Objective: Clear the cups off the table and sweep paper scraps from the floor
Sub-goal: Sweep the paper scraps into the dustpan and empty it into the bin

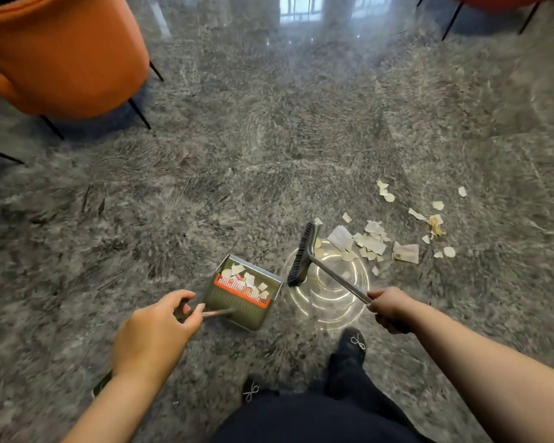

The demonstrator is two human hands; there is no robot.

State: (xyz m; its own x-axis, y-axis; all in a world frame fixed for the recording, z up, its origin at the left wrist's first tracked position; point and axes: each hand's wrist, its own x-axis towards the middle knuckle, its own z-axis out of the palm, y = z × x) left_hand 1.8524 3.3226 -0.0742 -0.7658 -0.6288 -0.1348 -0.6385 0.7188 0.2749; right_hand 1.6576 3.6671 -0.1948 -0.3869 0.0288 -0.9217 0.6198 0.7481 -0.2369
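Observation:
My left hand (160,327) grips the thin metal handle of an olive-green dustpan (242,292) with an orange comb edge; several paper scraps lie inside it. My right hand (389,306) grips the silver handle of a broom, whose dark brush head (301,254) stands on the floor just right of the dustpan. A scatter of white and cream paper scraps (373,243) lies on the grey marble floor right of the brush head, with more loose scraps (435,219) farther right. No cups or table are in view.
An orange upholstered chair (61,55) on thin black legs stands at the upper left. Another chair's black legs (451,19) show at the top right. My dark shoes (349,350) are below the broom. The glossy floor reflects a ceiling light (328,295).

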